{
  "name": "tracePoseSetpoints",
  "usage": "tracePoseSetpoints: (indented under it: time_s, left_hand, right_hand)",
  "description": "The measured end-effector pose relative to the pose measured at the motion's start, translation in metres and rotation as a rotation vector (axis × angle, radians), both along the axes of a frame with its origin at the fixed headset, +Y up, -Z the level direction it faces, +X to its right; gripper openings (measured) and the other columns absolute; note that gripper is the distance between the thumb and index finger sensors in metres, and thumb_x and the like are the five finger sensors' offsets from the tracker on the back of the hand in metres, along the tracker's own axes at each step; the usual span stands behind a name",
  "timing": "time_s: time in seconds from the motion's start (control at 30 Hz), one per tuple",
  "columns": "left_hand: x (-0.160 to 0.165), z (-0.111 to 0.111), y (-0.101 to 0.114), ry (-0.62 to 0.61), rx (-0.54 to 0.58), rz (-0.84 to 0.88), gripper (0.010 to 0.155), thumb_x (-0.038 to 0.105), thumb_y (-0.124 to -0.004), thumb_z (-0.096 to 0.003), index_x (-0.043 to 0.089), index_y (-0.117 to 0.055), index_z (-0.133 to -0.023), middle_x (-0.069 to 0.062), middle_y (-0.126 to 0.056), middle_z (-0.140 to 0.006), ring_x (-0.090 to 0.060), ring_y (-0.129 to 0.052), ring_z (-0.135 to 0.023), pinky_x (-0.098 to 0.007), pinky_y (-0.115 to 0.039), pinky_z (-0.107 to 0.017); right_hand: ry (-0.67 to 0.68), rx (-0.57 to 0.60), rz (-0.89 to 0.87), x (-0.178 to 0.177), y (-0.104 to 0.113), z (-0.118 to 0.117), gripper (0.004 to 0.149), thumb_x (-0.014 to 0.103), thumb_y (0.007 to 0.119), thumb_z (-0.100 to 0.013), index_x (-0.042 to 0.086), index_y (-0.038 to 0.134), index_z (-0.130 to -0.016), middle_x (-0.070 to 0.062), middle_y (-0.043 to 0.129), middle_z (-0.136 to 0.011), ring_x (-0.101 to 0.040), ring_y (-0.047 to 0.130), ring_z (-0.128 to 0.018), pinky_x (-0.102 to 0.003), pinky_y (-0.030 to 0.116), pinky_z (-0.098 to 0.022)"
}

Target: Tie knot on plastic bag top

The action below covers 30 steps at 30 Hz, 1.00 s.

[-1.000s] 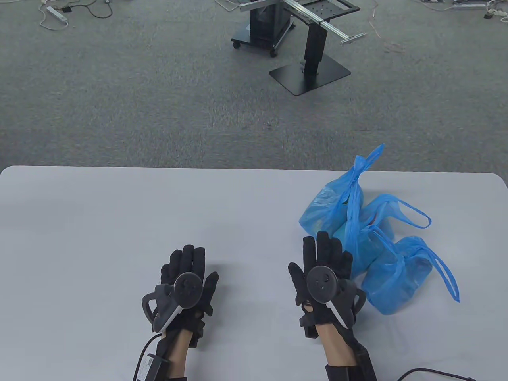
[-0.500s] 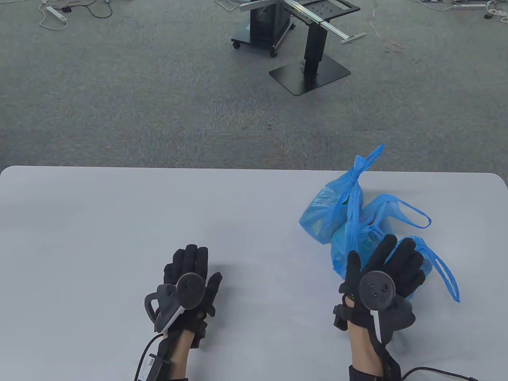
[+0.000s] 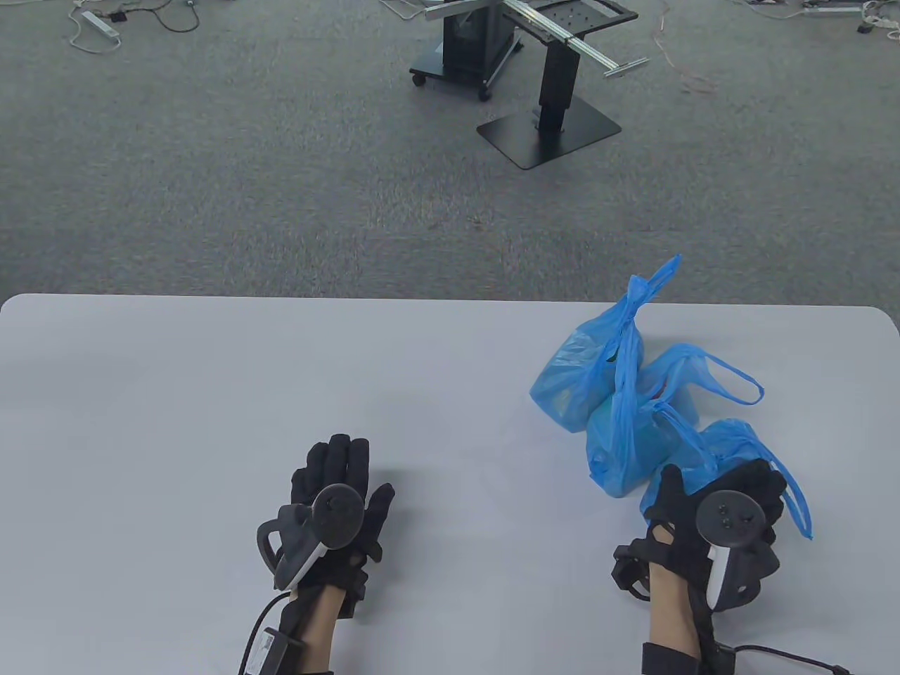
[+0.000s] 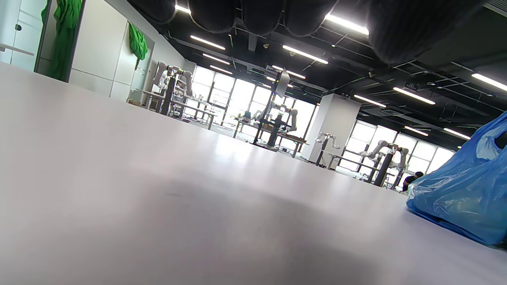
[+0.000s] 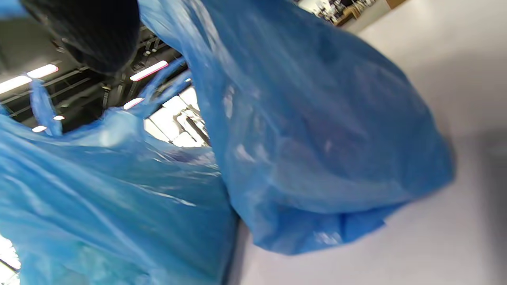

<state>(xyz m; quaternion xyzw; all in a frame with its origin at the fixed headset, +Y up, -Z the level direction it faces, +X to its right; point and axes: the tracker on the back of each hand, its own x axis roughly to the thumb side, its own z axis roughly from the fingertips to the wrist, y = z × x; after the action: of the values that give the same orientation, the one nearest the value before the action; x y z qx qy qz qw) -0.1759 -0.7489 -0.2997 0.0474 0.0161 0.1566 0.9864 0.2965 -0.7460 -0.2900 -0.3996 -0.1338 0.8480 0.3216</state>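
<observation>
1. Table view: the right hand [image 3: 710, 524] curls over the nearest blue plastic bag [image 3: 731, 450], seemingly gripping its gathered top (the fingers are partly hidden), probably to pull it clear of the others for knotting.
2. Two more blue bags [image 3: 605, 394] lie just beyond that hand; the farthest already looks tied.
3. The left hand [image 3: 334, 506] rests flat and relaxed on the bench [image 3: 211, 394], well apart, holding nothing.

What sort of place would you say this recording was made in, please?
Probably a robotics lab: white robot arms on benches by large windows, a black wheeled metal stand on grey carpet, loose floor cables.
</observation>
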Motion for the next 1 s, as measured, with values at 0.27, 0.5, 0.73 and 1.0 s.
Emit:
tracePoseSetpoints:
  time_s: [0.27,0.5,0.73,1.0]
  left_hand:
    - [0.001,0.000,0.000,-0.002,-0.008,0.009,0.077,0.065,-0.071,-0.0491,0.036,-0.043,-0.115,0.009,-0.039,-0.122,-0.029,-0.042,-0.118,-0.057,-0.044,-0.083]
    - [0.001,0.001,0.000,-0.006,-0.015,0.018,0.077,0.065,-0.071,-0.0492,0.037,-0.044,-0.115,0.009,-0.040,-0.122,-0.029,-0.042,-0.118,-0.057,-0.044,-0.082]
    - [0.001,0.001,0.000,-0.007,-0.017,0.023,0.076,0.065,-0.070,-0.0494,0.037,-0.044,-0.115,0.009,-0.041,-0.122,-0.029,-0.042,-0.118,-0.057,-0.044,-0.082]
    - [0.002,0.001,0.000,-0.006,-0.024,0.022,0.076,0.065,-0.070,-0.0497,0.037,-0.044,-0.115,0.009,-0.041,-0.122,-0.029,-0.042,-0.118,-0.057,-0.044,-0.082]
  right_hand:
    - [-0.035,-0.024,-0.183,0.018,-0.019,-0.004,0.100,0.059,0.073,-0.049,0.034,-0.010,-0.098,0.002,-0.013,-0.112,-0.034,0.001,-0.108,-0.061,0.015,-0.079]
    - [-0.078,0.030,-0.232,0.025,-0.023,-0.005,0.079,0.040,0.071,-0.053,0.033,0.013,-0.105,0.003,0.016,-0.118,-0.031,0.019,-0.111,-0.057,0.028,-0.082]
    - [-0.135,0.170,-0.315,0.033,-0.022,0.002,0.050,0.029,0.066,-0.054,0.032,0.058,-0.103,0.003,0.066,-0.110,-0.027,0.063,-0.105,-0.050,0.048,-0.082]
    - [-0.228,0.333,-0.461,0.043,-0.024,0.014,0.045,0.028,0.064,-0.054,0.033,0.063,-0.099,0.003,0.076,-0.100,-0.025,0.077,-0.094,-0.048,0.057,-0.079]
